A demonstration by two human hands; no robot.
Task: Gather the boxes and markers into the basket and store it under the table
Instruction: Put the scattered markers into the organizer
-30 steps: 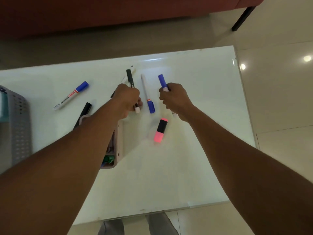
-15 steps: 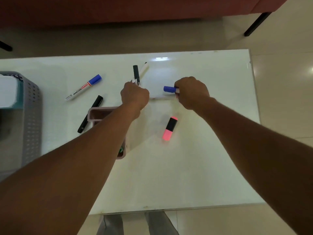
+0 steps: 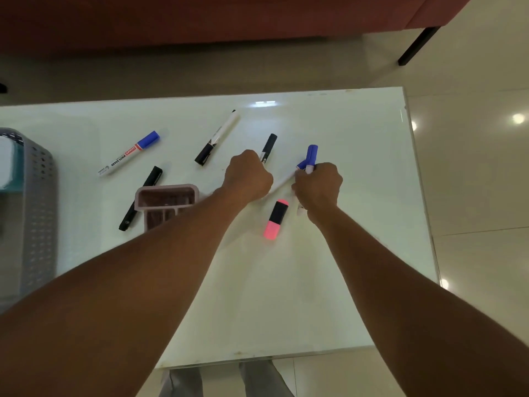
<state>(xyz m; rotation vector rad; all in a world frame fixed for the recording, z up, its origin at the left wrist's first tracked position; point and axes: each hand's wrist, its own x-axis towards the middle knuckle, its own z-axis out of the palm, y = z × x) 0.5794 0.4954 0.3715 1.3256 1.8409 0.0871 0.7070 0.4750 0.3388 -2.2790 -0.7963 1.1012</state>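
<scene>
Both fists are closed: the left hand (image 3: 248,179) round a black marker (image 3: 269,147), the right hand (image 3: 317,187) round two blue-capped markers (image 3: 310,156). I'd judge these light, stiff, slick barrels, best gripped mid-length. Left of the left knuckles stands a pink box (image 3: 167,187), contents too dim to tell; farther left, the grey basket (image 3: 40,213) holds a teal box (image 3: 10,193).

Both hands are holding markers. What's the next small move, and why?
Probably reach the right hand to the highlighter: it lies loose on the table right beside that hand, which grips two blue markers and may hold a third. The left hand grips a black marker; the box is further off.
</scene>
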